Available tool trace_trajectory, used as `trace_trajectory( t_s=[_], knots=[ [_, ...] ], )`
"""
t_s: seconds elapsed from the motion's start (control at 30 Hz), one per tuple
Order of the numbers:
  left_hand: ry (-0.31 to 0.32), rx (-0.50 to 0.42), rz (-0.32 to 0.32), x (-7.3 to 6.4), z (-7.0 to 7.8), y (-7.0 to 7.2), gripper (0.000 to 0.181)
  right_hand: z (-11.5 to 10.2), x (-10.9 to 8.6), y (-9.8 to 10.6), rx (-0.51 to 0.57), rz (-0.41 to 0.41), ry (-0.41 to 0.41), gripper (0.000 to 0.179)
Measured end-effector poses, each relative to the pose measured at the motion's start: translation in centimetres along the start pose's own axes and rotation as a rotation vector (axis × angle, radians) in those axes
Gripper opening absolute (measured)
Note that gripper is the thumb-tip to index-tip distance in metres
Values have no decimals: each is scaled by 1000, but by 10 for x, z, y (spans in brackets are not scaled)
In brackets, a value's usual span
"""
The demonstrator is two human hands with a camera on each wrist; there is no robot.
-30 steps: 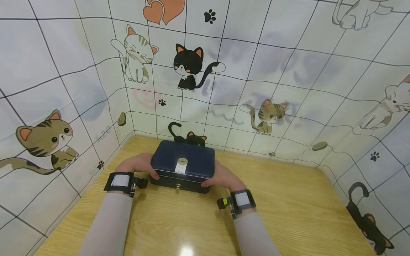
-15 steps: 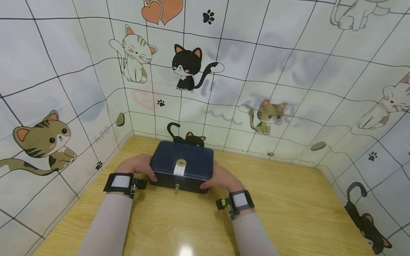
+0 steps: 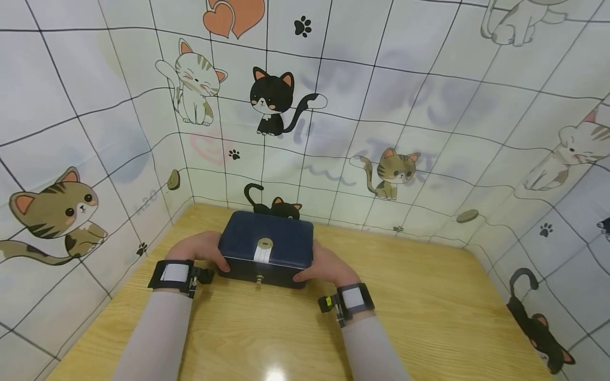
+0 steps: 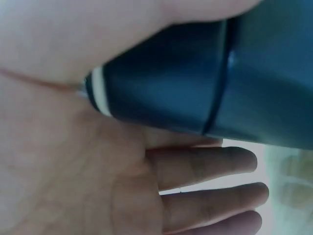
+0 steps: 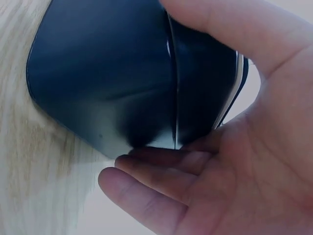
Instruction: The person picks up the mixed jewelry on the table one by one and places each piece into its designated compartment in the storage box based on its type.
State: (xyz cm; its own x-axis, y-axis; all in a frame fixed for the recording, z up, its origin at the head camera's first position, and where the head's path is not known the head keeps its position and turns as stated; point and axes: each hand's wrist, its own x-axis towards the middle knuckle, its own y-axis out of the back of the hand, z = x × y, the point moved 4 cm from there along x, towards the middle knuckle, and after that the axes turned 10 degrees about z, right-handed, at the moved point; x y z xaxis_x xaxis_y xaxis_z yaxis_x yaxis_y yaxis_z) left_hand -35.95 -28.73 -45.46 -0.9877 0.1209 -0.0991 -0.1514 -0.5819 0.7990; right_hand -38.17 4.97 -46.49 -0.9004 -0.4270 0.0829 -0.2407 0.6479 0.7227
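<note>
A dark blue box (image 3: 286,233) with rounded edges appears to rest on the wooden table (image 3: 238,328), close to the back wall. Its lid is down and carries an oval gold plate (image 3: 265,243) above a white striped band. A small metal catch (image 3: 259,279) shows low on the front. My left hand (image 3: 199,247) grips the left end, thumb on the front corner. At the right end my right hand (image 3: 330,265) holds on, its thumb across the front. The right wrist view shows fingers (image 5: 161,178) curled against the side of the box (image 5: 107,73); their far tips are partly hidden.
A cloth wall covering (image 3: 329,127) printed with cats and grid lines encloses the table at the back and on both sides. Wrist straps (image 3: 173,275) with small cameras sit on both wrists. Light reflects off the table near the front.
The head view has shifted slightly, so the whole scene lies a little further left. My left thumb sits slightly lower on the box's front. Both hands keep hold, and the lid stays down.
</note>
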Motion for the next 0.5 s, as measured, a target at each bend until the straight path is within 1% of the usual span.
trace_trajectory(
  t_s=[0.07, 0.17, 0.23, 0.27, 0.33, 0.37, 0.43, 0.5],
  knots=[
    [21, 21, 7, -1, 1, 1, 83, 2, 0, 1, 3, -8, 4, 125],
    [52, 88, 25, -4, 5, 6, 76, 10, -2, 4, 19, -57, -18, 116],
    [63, 142, 46, -8, 10, 11, 70, 21, -3, 7, 62, -102, -30, 105],
    [62, 167, 57, -10, 13, 14, 67, 28, -5, 9, 101, -126, -46, 99],
    [39, 198, 89, -13, 23, 19, 65, 43, -10, 15, 232, -162, -93, 87],
    [17, 214, 109, -15, 29, 21, 66, 51, -13, 17, 318, -172, -116, 83],
    [-32, 229, 147, -20, 44, 25, 70, 66, -19, 23, 486, -178, -151, 76],
    [-87, 242, 188, -25, 61, 25, 76, 78, -24, 28, 624, -171, -176, 74]
  ],
)
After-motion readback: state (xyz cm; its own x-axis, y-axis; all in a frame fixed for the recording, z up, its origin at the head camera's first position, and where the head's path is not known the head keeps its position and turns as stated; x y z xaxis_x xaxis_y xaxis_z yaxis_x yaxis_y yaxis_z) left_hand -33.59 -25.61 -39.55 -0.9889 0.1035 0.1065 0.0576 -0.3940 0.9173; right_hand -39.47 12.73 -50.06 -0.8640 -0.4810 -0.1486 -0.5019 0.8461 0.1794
